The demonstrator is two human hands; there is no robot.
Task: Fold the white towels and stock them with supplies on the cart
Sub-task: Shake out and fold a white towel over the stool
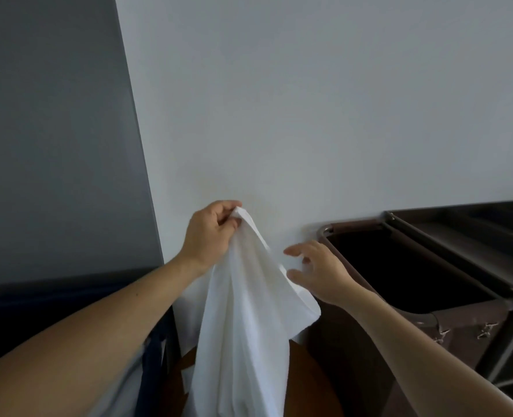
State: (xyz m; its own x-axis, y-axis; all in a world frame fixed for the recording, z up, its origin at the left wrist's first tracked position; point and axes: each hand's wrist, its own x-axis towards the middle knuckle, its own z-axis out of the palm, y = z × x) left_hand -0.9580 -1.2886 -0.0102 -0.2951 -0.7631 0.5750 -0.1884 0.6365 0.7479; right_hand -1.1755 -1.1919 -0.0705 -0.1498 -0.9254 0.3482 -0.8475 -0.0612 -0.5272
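Presently, left to right: our left hand (210, 233), grip pinched closed on a top corner of the white towel (249, 311), which hangs mid-scene before the wall. Right hand (318, 272), grip spread open, fingertips near the towel's edge, holding nothing. Cart (447, 236) at right. Risk: the corner slips and the towel drops.

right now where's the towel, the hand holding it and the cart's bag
white towel (249, 326), head view, middle of the hanging cloth
left hand (210, 233), head view, back of the hand
cart bag (399, 275), head view, dark inside of its opening
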